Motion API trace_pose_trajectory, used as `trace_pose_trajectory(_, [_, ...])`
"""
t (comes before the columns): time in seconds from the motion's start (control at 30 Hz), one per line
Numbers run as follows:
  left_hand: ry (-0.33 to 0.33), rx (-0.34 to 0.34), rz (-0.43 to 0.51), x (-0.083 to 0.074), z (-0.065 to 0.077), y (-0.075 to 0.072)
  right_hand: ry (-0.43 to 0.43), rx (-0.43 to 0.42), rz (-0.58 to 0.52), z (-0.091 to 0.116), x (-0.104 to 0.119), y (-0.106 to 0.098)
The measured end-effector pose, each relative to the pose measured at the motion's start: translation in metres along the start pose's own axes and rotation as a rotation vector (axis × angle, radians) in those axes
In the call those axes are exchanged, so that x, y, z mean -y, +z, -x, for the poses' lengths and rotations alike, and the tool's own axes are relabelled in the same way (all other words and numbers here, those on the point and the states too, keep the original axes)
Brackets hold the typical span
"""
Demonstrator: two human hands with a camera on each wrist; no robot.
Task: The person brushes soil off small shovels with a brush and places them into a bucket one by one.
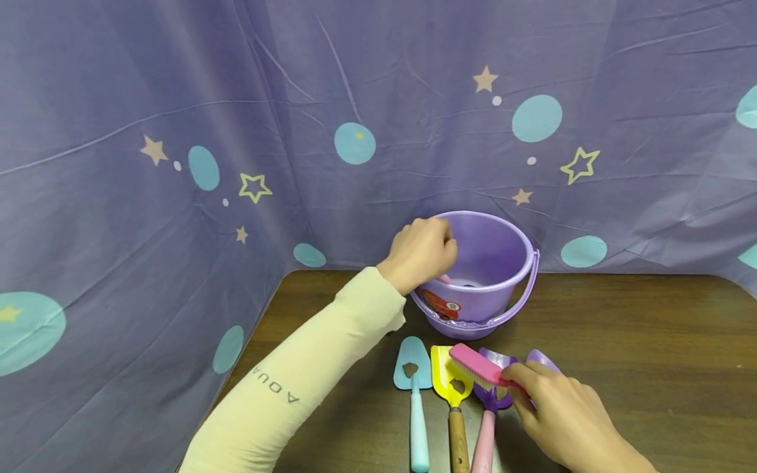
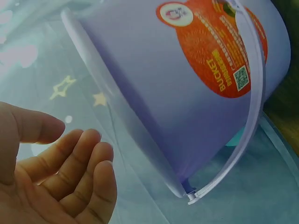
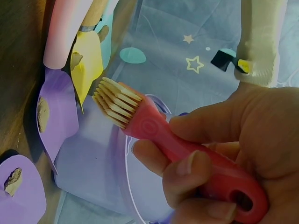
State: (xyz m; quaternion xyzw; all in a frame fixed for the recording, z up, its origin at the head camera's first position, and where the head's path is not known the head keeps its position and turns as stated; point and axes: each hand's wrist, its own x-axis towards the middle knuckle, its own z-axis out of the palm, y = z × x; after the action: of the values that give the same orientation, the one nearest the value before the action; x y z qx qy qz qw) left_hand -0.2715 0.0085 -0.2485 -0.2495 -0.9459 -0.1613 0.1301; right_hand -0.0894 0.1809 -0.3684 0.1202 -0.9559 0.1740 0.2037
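Observation:
My left hand [image 1: 421, 253] hangs over the near left rim of a purple bucket [image 1: 503, 299], which stands upright with its handle down in front. In the left wrist view the fingers of that left hand [image 2: 65, 175] are loosely bent, with nothing between them and the thumb. A bit of something pink [image 1: 445, 279] shows inside the bucket. My right hand [image 1: 562, 407] grips a pink brush [image 1: 476, 364] with pale bristles by its handle. From the right wrist, the brush [image 3: 154, 128] shows its bristles pointing away from the fingers, above the laid-out tools.
On the brown table [image 1: 650, 341] lie a light-blue spatula [image 1: 417, 420], a yellow one [image 1: 443, 374] with a wooden handle, and a purple one [image 1: 485, 433] with a pink handle. A lilac tool [image 1: 543, 359] is partly under my right hand. A purple curtain [image 1: 414, 98] hangs behind.

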Motion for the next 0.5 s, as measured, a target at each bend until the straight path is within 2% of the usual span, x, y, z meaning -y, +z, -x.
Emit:
trace_pose_trajectory(0.13, [0.055, -0.011, 0.035, 0.004, 0.015, -0.004, 0.010, 0.013, 0.001, -0.001, 0.000, -0.001])
trace_pose_trajectory(0.33, [0.082, 0.006, 0.073, 0.012, 0.038, -0.005, 0.020, 0.023, 0.001, -0.002, 0.000, -0.002])
trace_pose_trajectory(0.5, [0.101, -0.010, 0.102, 0.018, 0.055, -0.004, 0.021, 0.022, 0.006, -0.002, -0.001, -0.002])
